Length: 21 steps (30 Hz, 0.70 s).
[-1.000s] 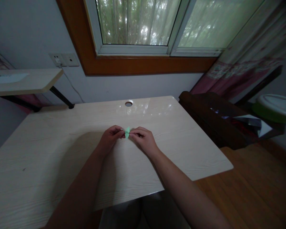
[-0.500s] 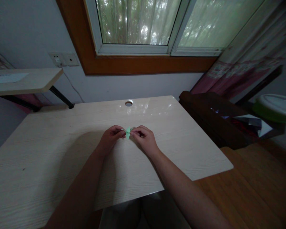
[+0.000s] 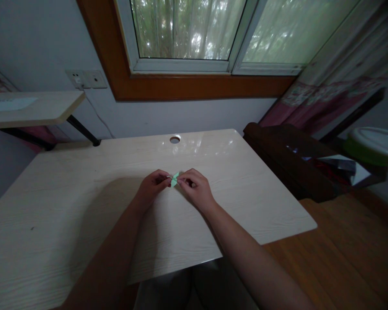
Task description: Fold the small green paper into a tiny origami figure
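A small folded piece of green paper (image 3: 174,179) is pinched between my two hands just above the pale wooden desk (image 3: 84,206). My left hand (image 3: 151,187) grips its left side with thumb and fingers closed. From the other side my right hand (image 3: 195,188) pinches it, fingers curled. Most of the paper is hidden by my fingertips.
A round cable hole (image 3: 175,139) sits near the desk's far edge. A second small table (image 3: 32,110) stands at the left by a wall socket (image 3: 87,79). Dark wooden furniture (image 3: 287,159) with a green-and-white lidded container (image 3: 373,146) stands at the right, beneath a window and curtain.
My hands have drawn slightly closer together and the green paper has tilted and shows less between the fingertips. The arms stay where they were.
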Each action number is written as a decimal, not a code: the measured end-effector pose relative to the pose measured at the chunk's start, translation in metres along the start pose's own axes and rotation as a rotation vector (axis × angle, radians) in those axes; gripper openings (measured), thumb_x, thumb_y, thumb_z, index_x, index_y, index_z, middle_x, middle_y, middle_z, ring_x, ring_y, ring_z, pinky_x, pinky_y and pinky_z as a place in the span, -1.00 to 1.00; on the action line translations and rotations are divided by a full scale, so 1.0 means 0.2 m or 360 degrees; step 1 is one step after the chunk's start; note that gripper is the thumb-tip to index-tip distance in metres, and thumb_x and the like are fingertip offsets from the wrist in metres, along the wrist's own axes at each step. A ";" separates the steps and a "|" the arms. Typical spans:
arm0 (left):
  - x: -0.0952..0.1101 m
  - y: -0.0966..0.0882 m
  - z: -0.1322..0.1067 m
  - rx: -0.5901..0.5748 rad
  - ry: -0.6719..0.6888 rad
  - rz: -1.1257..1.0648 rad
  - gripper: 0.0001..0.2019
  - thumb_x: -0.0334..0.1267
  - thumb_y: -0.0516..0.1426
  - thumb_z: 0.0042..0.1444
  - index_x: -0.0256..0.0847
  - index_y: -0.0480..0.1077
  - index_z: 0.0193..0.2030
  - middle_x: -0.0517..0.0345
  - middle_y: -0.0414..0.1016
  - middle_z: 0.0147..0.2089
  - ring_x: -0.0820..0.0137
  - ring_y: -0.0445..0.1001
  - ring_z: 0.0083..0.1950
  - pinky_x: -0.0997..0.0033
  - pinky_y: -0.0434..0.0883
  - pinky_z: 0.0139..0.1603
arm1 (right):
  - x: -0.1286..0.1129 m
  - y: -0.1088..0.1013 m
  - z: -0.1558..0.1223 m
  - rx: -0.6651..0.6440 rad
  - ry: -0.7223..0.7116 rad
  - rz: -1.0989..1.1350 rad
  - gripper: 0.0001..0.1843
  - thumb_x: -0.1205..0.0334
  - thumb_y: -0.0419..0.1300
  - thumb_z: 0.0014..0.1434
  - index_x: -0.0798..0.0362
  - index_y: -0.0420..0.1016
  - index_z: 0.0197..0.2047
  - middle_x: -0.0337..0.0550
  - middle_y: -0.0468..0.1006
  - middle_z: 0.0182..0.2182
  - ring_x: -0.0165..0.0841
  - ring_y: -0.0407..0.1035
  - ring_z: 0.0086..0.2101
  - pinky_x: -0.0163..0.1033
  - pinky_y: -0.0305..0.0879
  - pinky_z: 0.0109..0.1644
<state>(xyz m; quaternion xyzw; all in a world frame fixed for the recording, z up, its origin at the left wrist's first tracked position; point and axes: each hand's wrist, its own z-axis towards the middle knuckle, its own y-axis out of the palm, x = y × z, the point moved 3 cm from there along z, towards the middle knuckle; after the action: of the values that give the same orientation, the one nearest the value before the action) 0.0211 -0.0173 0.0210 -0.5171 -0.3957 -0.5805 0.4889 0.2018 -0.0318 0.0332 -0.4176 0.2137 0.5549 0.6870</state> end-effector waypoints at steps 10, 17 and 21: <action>-0.03 0.01 0.00 0.0017 0.0118 0.0019 -0.83 -0.22 0.30 0.03 -0.23 0.47 -0.29 0.18 0.50 -0.39 0.42 0.48 -0.35 0.45 0.43 -0.28 | 0.02 -0.01 0.00 -0.0005 0.0003 -0.0034 -0.93 0.28 0.24 0.20 0.02 0.57 -0.23 -0.17 0.47 -0.37 -0.41 0.30 -0.42 -0.30 0.23 -0.37; -0.03 0.00 0.00 0.0017 0.0098 0.0017 -0.84 -0.21 0.31 0.03 -0.23 0.48 -0.32 0.18 0.50 -0.41 0.43 0.48 -0.37 0.46 0.43 -0.27 | 0.01 -0.02 0.01 0.0019 0.0016 -0.0047 -0.92 0.23 0.25 0.22 0.03 0.57 -0.25 -0.16 0.48 -0.38 -0.39 0.34 -0.38 -0.30 0.26 -0.33; -0.01 -0.01 0.00 0.0083 0.0109 0.0017 -0.83 -0.18 0.30 0.05 -0.23 0.49 -0.30 0.18 0.49 -0.42 0.42 0.46 -0.37 0.45 0.41 -0.26 | 0.01 -0.01 0.00 0.0020 0.0076 -0.0034 -0.90 0.22 0.24 0.23 0.03 0.57 -0.22 -0.15 0.50 -0.35 -0.39 0.35 -0.38 -0.29 0.26 -0.32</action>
<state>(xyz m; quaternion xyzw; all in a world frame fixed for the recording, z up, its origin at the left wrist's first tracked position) 0.0195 -0.0178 0.0198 -0.4861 -0.3909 -0.5848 0.5185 0.2053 -0.0306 0.0325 -0.4286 0.2292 0.5360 0.6902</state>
